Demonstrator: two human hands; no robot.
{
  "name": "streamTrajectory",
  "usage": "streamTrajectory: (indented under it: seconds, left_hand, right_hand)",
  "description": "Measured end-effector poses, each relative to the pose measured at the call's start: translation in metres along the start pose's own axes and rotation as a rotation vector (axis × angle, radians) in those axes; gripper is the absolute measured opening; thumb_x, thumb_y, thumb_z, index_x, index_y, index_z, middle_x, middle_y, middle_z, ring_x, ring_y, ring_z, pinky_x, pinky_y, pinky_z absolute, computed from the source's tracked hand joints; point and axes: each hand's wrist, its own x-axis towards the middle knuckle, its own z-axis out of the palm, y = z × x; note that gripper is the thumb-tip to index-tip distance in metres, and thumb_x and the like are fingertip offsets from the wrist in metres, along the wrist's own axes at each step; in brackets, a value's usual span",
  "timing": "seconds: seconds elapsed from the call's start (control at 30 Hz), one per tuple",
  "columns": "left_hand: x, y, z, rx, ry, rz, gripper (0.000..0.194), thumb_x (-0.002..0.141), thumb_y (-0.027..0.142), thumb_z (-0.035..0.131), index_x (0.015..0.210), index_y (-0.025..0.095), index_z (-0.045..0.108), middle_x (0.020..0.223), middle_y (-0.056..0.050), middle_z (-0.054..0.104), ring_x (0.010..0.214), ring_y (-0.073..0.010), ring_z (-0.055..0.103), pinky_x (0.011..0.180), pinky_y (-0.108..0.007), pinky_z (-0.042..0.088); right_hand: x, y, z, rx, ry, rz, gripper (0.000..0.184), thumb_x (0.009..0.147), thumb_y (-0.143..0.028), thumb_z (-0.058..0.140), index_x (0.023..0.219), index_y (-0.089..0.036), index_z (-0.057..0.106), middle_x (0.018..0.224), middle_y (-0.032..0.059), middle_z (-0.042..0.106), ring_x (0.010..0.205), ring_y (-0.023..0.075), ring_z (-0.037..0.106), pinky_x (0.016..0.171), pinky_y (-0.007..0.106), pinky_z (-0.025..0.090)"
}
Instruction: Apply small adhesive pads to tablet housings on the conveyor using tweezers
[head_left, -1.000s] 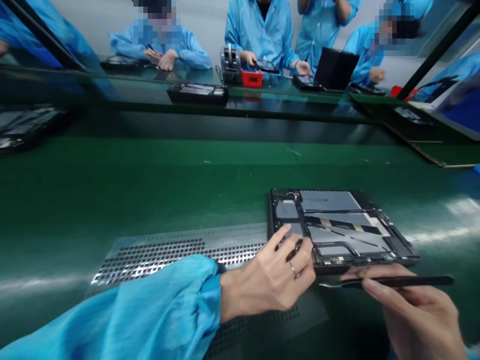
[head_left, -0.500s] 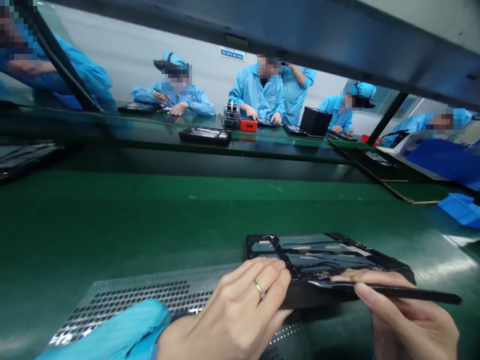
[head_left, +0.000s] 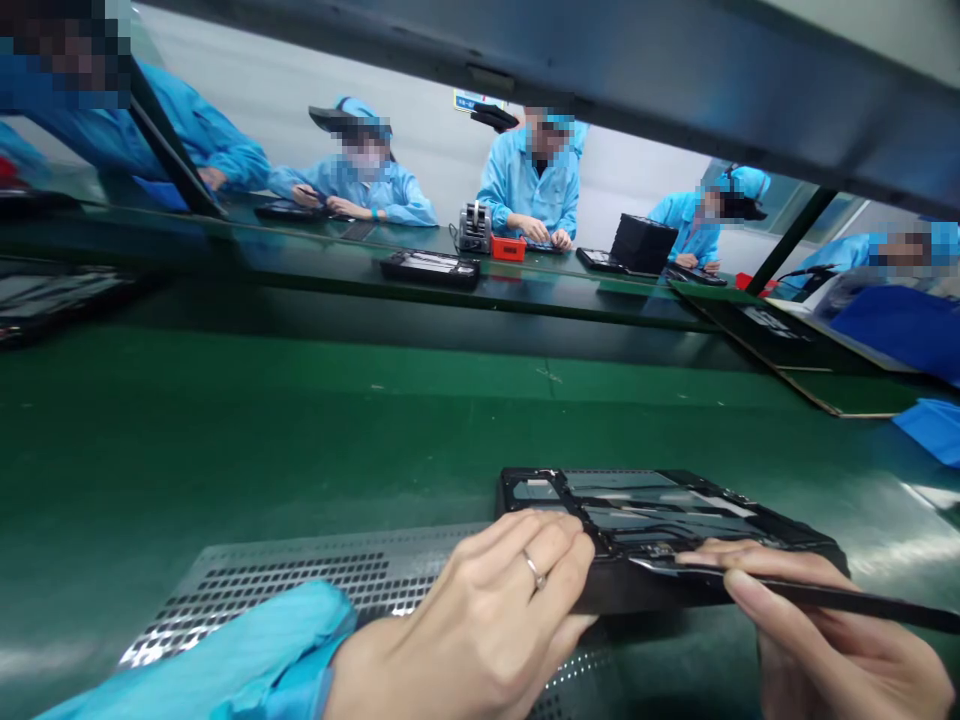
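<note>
An opened tablet housing (head_left: 652, 510) with dark frame and exposed inner panels and ribbon strips lies low in the picture, its near edge showing as a thick black side. My left hand (head_left: 480, 620), wearing a ring, grips that near edge, with the fingers curled over it. My right hand (head_left: 840, 640) pinches black tweezers (head_left: 847, 595), whose metal tip lies along the housing's near edge at the front. The hands hide part of that edge.
A perforated metal mat (head_left: 300, 590) lies under my left forearm on the green bench mat (head_left: 300, 450). Beyond a shelf stand a black tray (head_left: 430, 268), a tape dispenser (head_left: 475, 228), a red box (head_left: 508, 248) and blue-coated co-workers.
The view has tilted up, so the housing sits lower in the picture. My left hand has moved from lying on the housing to gripping its near edge. The tweezers stay at that edge.
</note>
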Motion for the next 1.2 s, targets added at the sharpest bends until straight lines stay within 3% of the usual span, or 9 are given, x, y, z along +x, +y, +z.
streamTrajectory:
  seconds: [0.17,0.37,0.6,0.97,1.07,1.2]
  left_hand:
    - [0.003,-0.001,-0.001,-0.005,0.003,0.003,0.035,0.096,0.017,0.026,0.093,0.009,0.060,0.092,-0.008,0.067,0.086,-0.0165,0.062,0.078,-0.025,0.054]
    - [0.001,0.002,-0.003,0.002,-0.005,-0.013,0.033,0.095,0.016,0.028,0.094,0.009,0.060,0.092,-0.008,0.066,0.087,-0.0162,0.062,0.079,-0.024,0.053]
    - [0.005,0.001,-0.003,0.013,-0.003,-0.013,0.029,0.094,0.015,0.031,0.096,0.010,0.060,0.093,-0.008,0.067,0.088,-0.0156,0.062,0.081,-0.025,0.053]
    - [-0.002,0.000,0.000,0.009,0.009,0.000,0.031,0.095,0.017,0.029,0.096,0.010,0.059,0.093,-0.008,0.066,0.087,-0.0154,0.062,0.081,-0.024,0.052]
    - [-0.001,-0.002,0.002,0.002,0.009,0.012,0.029,0.094,0.016,0.031,0.096,0.010,0.059,0.091,-0.008,0.066,0.086,-0.0154,0.062,0.080,-0.024,0.052]
    - [0.000,-0.004,0.003,0.002,-0.006,-0.015,0.027,0.094,0.015,0.032,0.097,0.010,0.059,0.093,-0.008,0.066,0.087,-0.0156,0.062,0.081,-0.025,0.052]
  right_hand:
    - [0.002,-0.002,0.001,-0.035,-0.073,-0.070,0.021,0.064,-0.008,0.072,0.079,-0.023,0.074,0.080,0.0073,0.071,0.073,0.0251,0.069,0.069,0.026,0.058]
    - [0.003,-0.006,0.007,-0.063,-0.062,-0.153,0.023,0.065,-0.007,0.070,0.079,-0.024,0.074,0.078,0.0046,0.071,0.068,0.0218,0.069,0.065,0.023,0.058]
    - [0.002,-0.005,0.010,-0.066,0.003,-0.139,0.019,0.062,-0.010,0.072,0.075,-0.023,0.074,0.075,0.0052,0.071,0.067,0.0222,0.069,0.063,0.026,0.059]
    - [0.004,-0.007,0.004,-0.108,-0.051,-0.074,0.014,0.063,-0.014,0.073,0.073,-0.023,0.074,0.075,0.0076,0.071,0.067,0.0265,0.069,0.062,0.029,0.059]
    - [0.005,-0.008,0.005,-0.124,-0.090,-0.141,0.018,0.065,-0.011,0.070,0.077,-0.024,0.074,0.077,0.0053,0.071,0.067,0.0247,0.069,0.063,0.028,0.059]
    - [-0.006,-0.013,0.015,-0.246,-0.018,-0.275,0.016,0.071,-0.010,0.065,0.079,-0.023,0.071,0.077,0.0016,0.071,0.073,0.0213,0.069,0.073,0.030,0.057]
